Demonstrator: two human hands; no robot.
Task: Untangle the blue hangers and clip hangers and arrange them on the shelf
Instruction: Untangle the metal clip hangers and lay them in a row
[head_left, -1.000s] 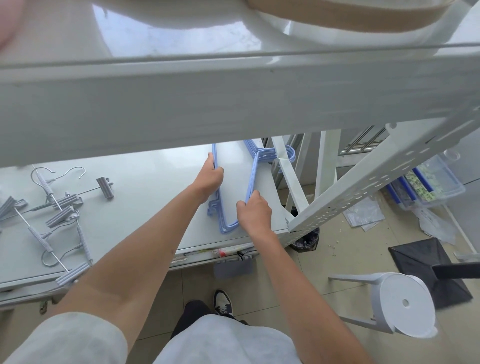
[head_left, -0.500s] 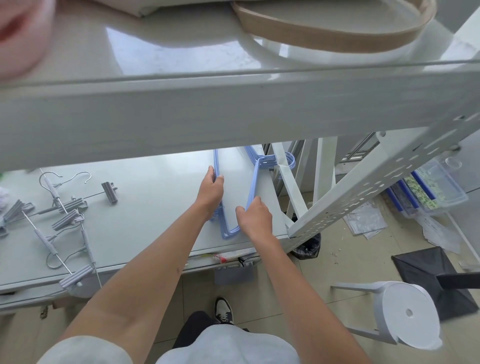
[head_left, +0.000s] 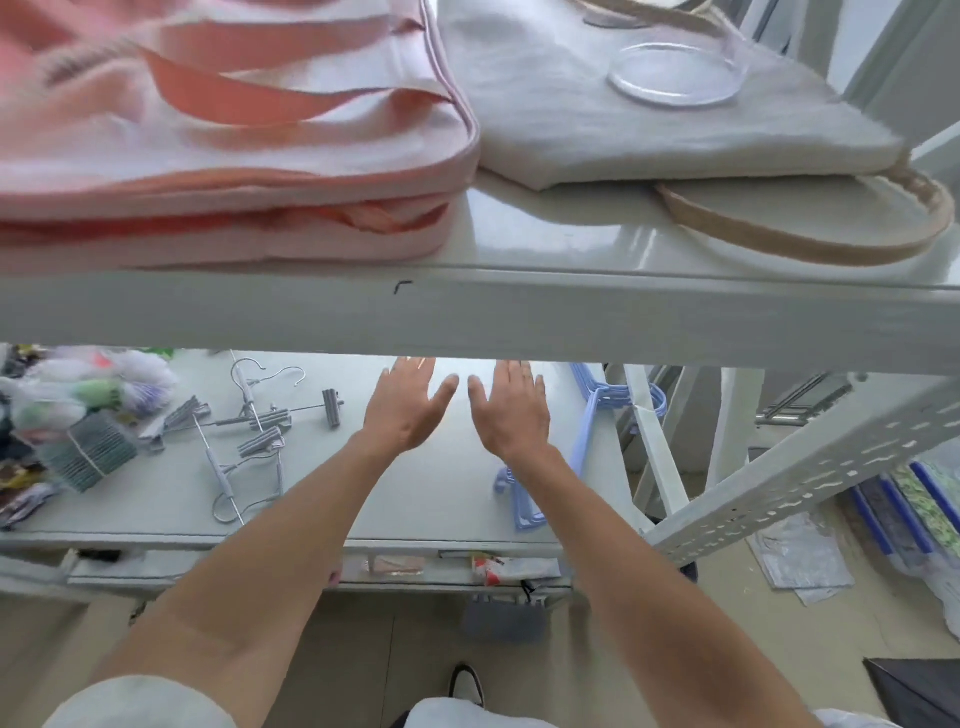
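A stack of blue hangers (head_left: 587, 431) lies flat at the right end of the white lower shelf (head_left: 447, 493), its hooks toward the shelf's right edge. Grey metal clip hangers (head_left: 254, 431) lie tangled on the left part of the same shelf. My left hand (head_left: 405, 405) and my right hand (head_left: 511, 410) are spread flat side by side over the bare middle of the shelf, fingers straight, holding nothing. My right forearm crosses over the near corner of the blue stack. The fingertips of both hands are partly hidden under the upper shelf beam.
The upper shelf beam (head_left: 519, 317) runs across the view just above my hands. On it lie a pink bag (head_left: 208, 130) and a white cloth bag (head_left: 597, 104). Bundled items (head_left: 78, 415) crowd the lower shelf's left end. A slanted perforated bracket (head_left: 805, 467) stands at the right.
Both hands have let go of the blue hangers and moved left, opening flat over the shelf's middle. My view has risen, so the upper shelf's bags show.
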